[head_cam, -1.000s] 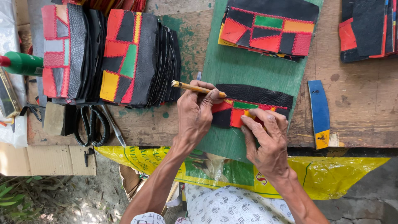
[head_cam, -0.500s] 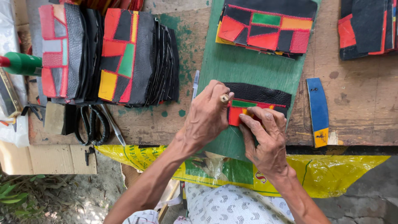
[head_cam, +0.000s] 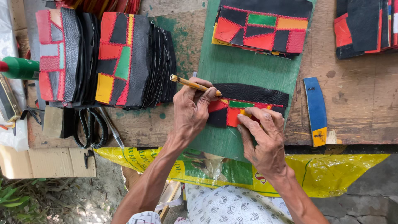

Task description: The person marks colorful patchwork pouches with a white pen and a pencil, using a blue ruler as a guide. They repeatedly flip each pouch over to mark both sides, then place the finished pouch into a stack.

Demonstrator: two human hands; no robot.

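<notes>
A patchwork leather piece (head_cam: 248, 97), black with red, yellow and green patches, lies on a green board (head_cam: 232, 62) in the head view. My left hand (head_cam: 191, 108) grips a thin wooden-handled tool (head_cam: 192, 84), its tip resting on the piece's upper left part. My right hand (head_cam: 263, 137) presses its fingertips flat on the piece's lower right edge, holding it down. The handle sticks out to the left above my knuckles.
Stacks of similar patchwork pieces stand at left (head_cam: 124, 58), top centre (head_cam: 261, 27) and top right (head_cam: 365, 25). Scissors (head_cam: 89, 126) and a green-handled tool (head_cam: 18, 68) lie at left. A blue strip (head_cam: 316, 110) lies right. A yellow plastic sheet (head_cam: 331, 170) hangs off the wooden bench edge.
My left hand lowered the tool to the piece half a second ago, then tilted it back so the handle points left again. My right hand stayed pressed on the piece.
</notes>
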